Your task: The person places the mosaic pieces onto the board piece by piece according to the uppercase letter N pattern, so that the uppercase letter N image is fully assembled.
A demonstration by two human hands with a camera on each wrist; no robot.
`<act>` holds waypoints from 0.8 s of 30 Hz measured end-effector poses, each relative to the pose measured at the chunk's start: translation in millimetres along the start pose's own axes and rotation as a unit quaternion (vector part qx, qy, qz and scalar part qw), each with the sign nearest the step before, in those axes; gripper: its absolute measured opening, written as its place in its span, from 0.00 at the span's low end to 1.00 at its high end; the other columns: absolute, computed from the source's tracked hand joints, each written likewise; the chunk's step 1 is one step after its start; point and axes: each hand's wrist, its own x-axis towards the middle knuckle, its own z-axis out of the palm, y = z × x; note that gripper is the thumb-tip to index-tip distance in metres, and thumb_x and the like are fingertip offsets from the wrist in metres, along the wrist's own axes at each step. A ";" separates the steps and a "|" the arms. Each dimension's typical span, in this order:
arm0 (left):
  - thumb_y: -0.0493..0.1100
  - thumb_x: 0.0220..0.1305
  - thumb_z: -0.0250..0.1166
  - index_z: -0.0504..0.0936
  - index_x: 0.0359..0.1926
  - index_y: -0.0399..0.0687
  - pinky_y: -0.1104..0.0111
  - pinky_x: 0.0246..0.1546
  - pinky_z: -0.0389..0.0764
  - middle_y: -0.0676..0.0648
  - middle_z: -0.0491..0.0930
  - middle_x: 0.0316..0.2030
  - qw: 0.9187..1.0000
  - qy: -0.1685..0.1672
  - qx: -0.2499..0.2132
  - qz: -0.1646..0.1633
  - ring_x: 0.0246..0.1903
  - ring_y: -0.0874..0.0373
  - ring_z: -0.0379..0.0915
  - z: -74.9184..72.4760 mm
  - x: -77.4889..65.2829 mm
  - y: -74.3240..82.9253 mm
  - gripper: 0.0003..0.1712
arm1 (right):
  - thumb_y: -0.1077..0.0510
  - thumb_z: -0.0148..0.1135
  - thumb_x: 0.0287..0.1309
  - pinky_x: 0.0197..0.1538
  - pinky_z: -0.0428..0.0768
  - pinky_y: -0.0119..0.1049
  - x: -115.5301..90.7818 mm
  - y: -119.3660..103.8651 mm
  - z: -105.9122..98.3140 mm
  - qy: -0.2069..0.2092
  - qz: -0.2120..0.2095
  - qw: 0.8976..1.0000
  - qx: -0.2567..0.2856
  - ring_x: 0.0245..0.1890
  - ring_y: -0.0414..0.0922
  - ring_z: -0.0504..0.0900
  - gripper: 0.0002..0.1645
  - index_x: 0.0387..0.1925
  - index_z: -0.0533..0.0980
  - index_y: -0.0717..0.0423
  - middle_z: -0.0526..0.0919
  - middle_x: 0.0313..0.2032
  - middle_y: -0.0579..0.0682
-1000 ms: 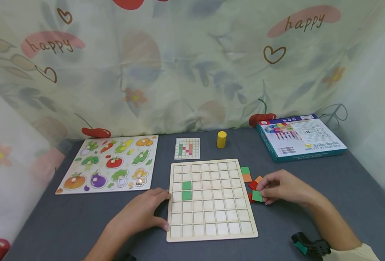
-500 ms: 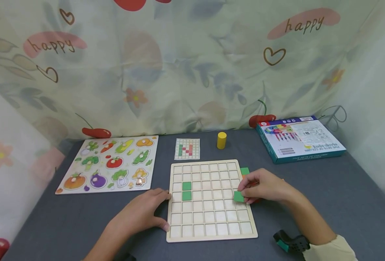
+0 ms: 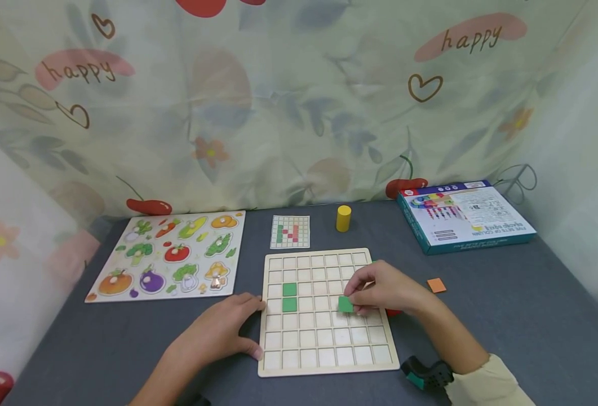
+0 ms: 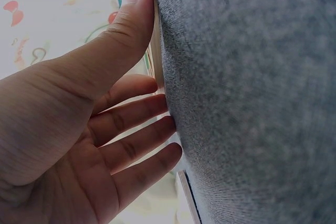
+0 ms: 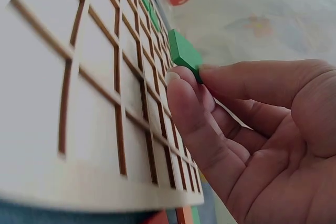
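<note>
My right hand (image 3: 380, 287) pinches a green square tile (image 3: 345, 304) between thumb and fingertips, over the right half of the wooden grid board (image 3: 329, 373). In the right wrist view the green tile (image 5: 184, 53) is tilted above the grid. Two more green tiles (image 3: 289, 289) sit one below the other in the second column from the left. My left hand (image 3: 225, 327) rests against the board's left edge. Seen from the left wrist, its thumb (image 4: 123, 35) and extended fingertips touch the board's side.
An orange tile (image 3: 436, 285) lies right of the board; a red one (image 3: 393, 312) peeks out under the right hand. Behind stand a pattern card (image 3: 290, 232), a yellow cylinder (image 3: 344, 218) and a box (image 3: 471, 217). A vegetable puzzle board (image 3: 172, 256) lies at left.
The right hand has carried the green tile leftward from the loose tiles beside the board to over the grid. An orange tile now shows behind the right wrist. The left hand stays put.
</note>
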 end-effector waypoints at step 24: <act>0.62 0.42 0.80 0.79 0.59 0.45 0.51 0.57 0.76 0.45 0.78 0.56 1.000 0.005 0.002 0.005 0.54 0.50 0.74 -1.7 -1.9 1.6 0.46 | 0.70 0.67 0.57 0.33 0.85 0.39 27.6 -19.6 43.3 -0.017 -0.007 1.000 0.015 0.23 0.45 0.83 0.03 0.32 0.84 0.62 0.82 0.26 0.52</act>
